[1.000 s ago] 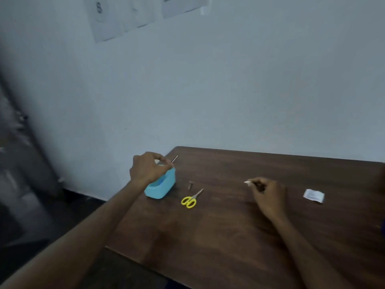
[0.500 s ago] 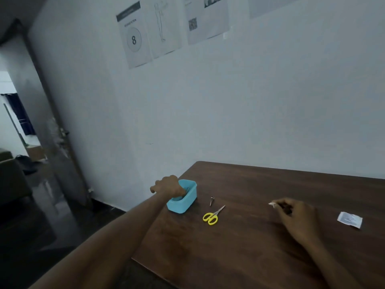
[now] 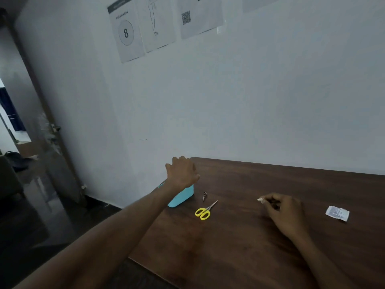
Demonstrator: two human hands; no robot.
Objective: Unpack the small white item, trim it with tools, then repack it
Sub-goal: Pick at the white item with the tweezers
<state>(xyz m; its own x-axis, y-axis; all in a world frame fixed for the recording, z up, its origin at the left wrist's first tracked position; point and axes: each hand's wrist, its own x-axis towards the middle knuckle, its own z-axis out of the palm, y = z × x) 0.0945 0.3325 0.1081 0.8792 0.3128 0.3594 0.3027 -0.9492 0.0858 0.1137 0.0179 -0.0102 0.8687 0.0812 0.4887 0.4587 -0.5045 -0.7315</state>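
Right grip (image 3: 284, 213) curls closed, pinching the small white item (image 3: 260, 200) at its fingertips, low over the dark brown wooden worktop (image 3: 239, 247). Left grip (image 3: 182, 171) hovers over the light blue plastic tub (image 3: 181, 197) at the worktop's ten o'clock corner; whether its fingers are open or curled, I cannot tell. Yellow-handled scissors (image 3: 205, 211) lie at the tub's four o'clock, a small metal nail clipper (image 3: 204, 196) just beside them. The flat white paper sachet (image 3: 337, 213) sits at three o'clock of the right grip.

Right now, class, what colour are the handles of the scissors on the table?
Yellow; the scissors show best in the head view.
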